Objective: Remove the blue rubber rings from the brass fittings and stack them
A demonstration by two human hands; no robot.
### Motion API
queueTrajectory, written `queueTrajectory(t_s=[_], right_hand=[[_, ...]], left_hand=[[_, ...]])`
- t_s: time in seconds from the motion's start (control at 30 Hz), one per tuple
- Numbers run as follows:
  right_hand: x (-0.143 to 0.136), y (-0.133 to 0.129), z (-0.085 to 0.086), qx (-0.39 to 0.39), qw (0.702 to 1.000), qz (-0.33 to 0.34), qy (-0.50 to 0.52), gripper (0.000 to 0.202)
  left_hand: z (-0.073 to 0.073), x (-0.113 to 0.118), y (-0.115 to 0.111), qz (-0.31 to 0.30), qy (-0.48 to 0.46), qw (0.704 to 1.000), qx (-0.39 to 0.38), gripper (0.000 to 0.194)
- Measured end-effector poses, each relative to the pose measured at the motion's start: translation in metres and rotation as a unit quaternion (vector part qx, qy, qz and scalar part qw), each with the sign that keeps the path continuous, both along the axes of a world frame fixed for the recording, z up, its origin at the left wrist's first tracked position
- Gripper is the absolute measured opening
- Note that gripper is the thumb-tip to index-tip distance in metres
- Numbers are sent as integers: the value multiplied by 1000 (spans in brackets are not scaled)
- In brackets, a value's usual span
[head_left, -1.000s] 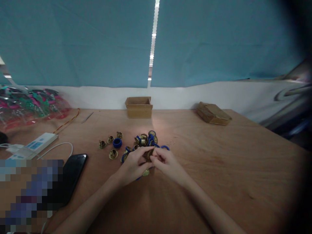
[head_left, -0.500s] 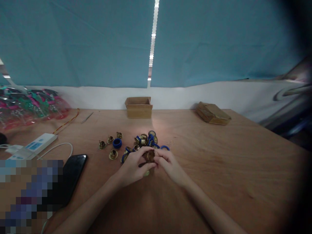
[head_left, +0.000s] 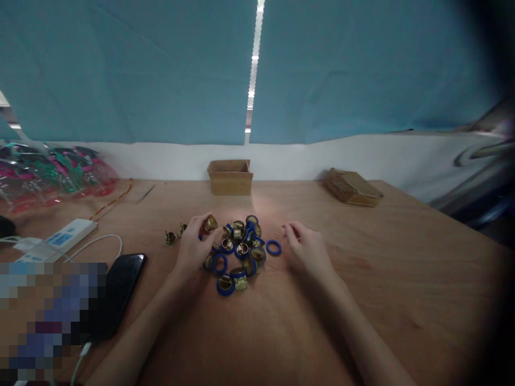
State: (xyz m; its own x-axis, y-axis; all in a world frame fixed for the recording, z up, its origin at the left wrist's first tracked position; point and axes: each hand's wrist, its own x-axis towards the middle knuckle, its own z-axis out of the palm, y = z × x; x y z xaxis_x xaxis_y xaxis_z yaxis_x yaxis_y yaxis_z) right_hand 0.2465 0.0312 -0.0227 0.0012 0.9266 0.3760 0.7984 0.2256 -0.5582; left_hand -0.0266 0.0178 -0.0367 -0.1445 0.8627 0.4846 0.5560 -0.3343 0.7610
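Note:
My left hand (head_left: 197, 242) is closed around a round brass fitting (head_left: 210, 223), held between thumb and fingers at the left of the pile. To the right, my right hand (head_left: 306, 246) has its fingertips pinched together low over the table. Thin clear bits (head_left: 282, 236) show at those fingertips, too small to name. Between the hands lies a pile of brass fittings with blue rings (head_left: 241, 249). One loose blue ring (head_left: 274, 247) lies near my right hand, and another blue ring (head_left: 219, 263) rests at the pile's lower left. Bare brass fittings (head_left: 170, 238) sit left of my left hand.
An open cardboard box (head_left: 230, 185) stands at the back, and a second cardboard box (head_left: 353, 187) lies at the back right. On the left are a black phone (head_left: 124, 289), a white power strip (head_left: 64, 241) with cables, tweezers (head_left: 145, 193) and bagged pink-and-green tools (head_left: 60, 174).
My hands have moved apart from their meeting point over the pile. The left carried a brass fitting left and away from me; the right moved right to the clear bits.

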Motion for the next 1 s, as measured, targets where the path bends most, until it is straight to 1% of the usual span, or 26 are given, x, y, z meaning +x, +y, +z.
queueTrajectory(t_s=[0.03, 0.1, 0.17, 0.27, 0.33, 0.43, 0.57, 0.67, 0.73, 0.8, 0.87, 1.0], right_hand=[[3, 2, -2, -3, 1000, -7, -23, 24], [6, 4, -5, -10, 999, -14, -41, 23], [7, 5, -9, -24, 998, -25, -54, 25], [9, 7, -14, -51, 993, -43, -94, 25], [11, 9, -18, -55, 991, -50, -111, 25], [14, 13, -25, -53, 988, -64, -132, 26], [18, 19, -35, -49, 986, -73, -139, 25], [20, 24, -40, -44, 988, -71, -129, 25], [21, 26, -42, -40, 989, -66, -125, 25], [22, 27, -43, -37, 990, -56, -123, 25], [23, 28, -43, -35, 991, -40, -124, 23], [23, 30, -42, -31, 991, -20, -126, 21]], left_hand=[[-1, -7, 5, 26, -11, 1000, -4, 40], [-2, -20, 13, 59, -40, 997, -28, 48], [0, -31, 18, 88, -68, 993, -36, 56], [3, -44, 22, 118, -76, 989, -45, 58], [3, -52, 25, 139, -56, 987, -62, 53], [-3, -67, 31, 177, -10, 981, -78, 50], [-9, -88, 34, 196, 78, 975, -74, 42], [-6, -99, 31, 210, 130, 966, -77, 39], [-3, -104, 29, 224, 143, 960, -90, 41], [-3, -109, 30, 233, 125, 959, -103, 46], [-6, -115, 33, 243, 84, 959, -116, 51], [-20, -128, 40, 256, 42, 954, -152, 45]])
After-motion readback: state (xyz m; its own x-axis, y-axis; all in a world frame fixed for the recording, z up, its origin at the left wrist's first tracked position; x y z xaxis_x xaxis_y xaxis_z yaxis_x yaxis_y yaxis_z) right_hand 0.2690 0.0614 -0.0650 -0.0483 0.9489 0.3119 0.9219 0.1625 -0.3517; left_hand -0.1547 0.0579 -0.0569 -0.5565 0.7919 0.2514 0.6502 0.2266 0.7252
